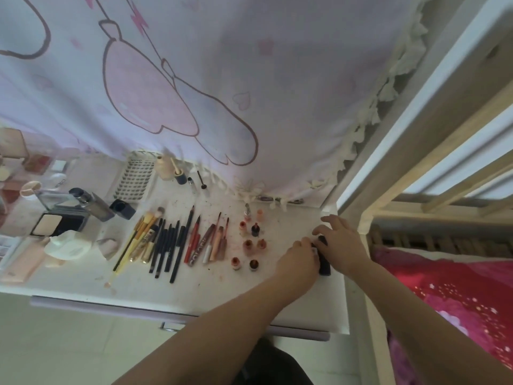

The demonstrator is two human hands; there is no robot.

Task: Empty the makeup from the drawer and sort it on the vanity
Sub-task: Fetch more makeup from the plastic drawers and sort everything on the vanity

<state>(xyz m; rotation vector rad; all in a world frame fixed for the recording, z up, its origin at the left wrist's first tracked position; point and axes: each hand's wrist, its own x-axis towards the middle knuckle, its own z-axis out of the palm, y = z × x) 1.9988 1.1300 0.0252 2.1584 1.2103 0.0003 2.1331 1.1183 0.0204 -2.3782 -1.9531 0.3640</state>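
Most of the makeup is already laid out in groups on the vanity (194, 295): brushes (144, 234) and black pencils (169, 243) left of middle, red and brown liners (205, 240) next to them, then a cluster of little bottles (249, 240). Both hands are working at the far right edge on some dark tubes (323, 257). The left hand (301, 257) has its fingers curled onto the near end of one, looks like a pinch, and the right hand (340, 240) lies over the tubes with fingers spread and loose, not really gripping anything. I'd guess the step is lining these up as their own group. Tip for doing it well: keep them parallel like the pencil rows, leave a gap from the bottles so the groups stay apart, and watch that right edge, since round tubes could roll off toward the bed (458, 287). The drawer (111, 307) front shows just under the near edge.
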